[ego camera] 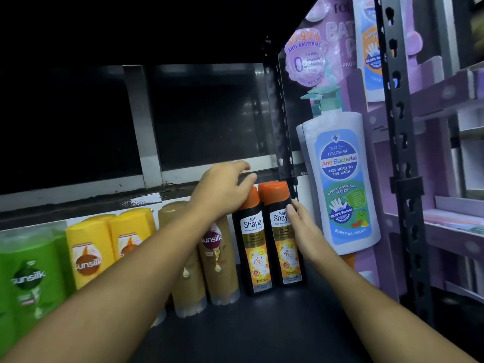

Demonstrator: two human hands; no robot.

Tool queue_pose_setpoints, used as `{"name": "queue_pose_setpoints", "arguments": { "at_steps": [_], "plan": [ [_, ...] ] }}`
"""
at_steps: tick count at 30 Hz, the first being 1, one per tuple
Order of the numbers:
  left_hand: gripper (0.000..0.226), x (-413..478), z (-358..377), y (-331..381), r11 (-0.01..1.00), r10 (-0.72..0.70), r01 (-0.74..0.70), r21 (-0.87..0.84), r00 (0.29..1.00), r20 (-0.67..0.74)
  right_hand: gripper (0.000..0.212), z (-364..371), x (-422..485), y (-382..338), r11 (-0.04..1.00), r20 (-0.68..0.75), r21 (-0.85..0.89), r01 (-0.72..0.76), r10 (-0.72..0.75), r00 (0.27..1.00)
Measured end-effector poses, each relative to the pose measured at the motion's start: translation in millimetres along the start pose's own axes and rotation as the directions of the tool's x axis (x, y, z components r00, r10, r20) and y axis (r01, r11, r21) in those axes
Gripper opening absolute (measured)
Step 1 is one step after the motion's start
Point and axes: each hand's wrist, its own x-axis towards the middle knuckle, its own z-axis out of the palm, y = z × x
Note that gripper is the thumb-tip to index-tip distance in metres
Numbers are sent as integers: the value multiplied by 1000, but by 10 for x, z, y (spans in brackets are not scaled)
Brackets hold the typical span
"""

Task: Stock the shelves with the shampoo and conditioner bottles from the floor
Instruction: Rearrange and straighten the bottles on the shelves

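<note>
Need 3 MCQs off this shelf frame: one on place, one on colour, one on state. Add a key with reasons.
1. Where do the two Safi Shayla bottles stand on the shelf?
A) far left, by green bottles
B) at the right end, beside the brown Sunsilk bottles
C) lying on top of yellow bottles

2. What colour are their caps?
A) green
B) white
C) orange

3. What is the right hand doing?
A) laying straight fingers against the side of the right-hand Safi Shayla bottle
B) making a fist that holds nothing
C) gripping a pump bottle

Key:
1 B: they stand upright just right of the brown Sunsilk bottles, last in the row.
2 C: both caps show orange.
3 A: the fingers lie flat on the bottle's side, not curled round it.
</note>
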Motion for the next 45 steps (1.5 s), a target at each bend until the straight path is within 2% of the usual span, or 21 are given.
{"name": "queue_pose_setpoints", "arguments": {
  "at_steps": [3,6,10,18,20,22,25,27,31,35,41,45],
  "plan": [
    [42,-19,8,105,995,52,-51,81,999,-3,55,-10,-111,35,999,68,-39,1,1,998],
    [41,38,87,99,986,29,-42,158,996,87,59,-38,-207,102,995,95,-95,-10,19,995],
    [43,95,93,15,991,-16,-3,132,991,136,59,-62,-334,150,992,130,-119,34,-18,991],
    [46,107,62,10,984,35,-63,165,985,169,61,-75,-422,198,979,108,-185,84,-64,992],
    [46,50,29,69,982,50,-77,172,986,156,56,-72,-427,219,977,93,-191,91,-74,993],
    [43,-103,3,133,985,78,-90,147,993,83,56,-76,-431,230,976,80,-195,96,-82,993],
    [34,-511,24,237,998,7,-14,-58,994,-109,57,-90,-435,229,969,83,-223,106,-89,993],
    [31,-799,85,270,985,-72,46,-168,986,-152,60,-95,-432,230,967,79,-231,111,-95,992],
    [34,-1226,332,206,989,-109,99,-108,990,-91,71,-107,-435,234,964,89,-242,107,-88,992],
    [38,-1353,474,202,953,-263,261,-155,965,3,82,-120,-443,246,967,110,-241,83,-58,992],
    [77,-1360,667,244,920,-365,382,-84,916,168,90,-121,-437,243,949,95,-306,70,-43,995],
    [95,-1362,725,285,912,-394,410,-31,893,218,90,-119,-431,245,939,99,-335,83,-53,994]
  ]
}}
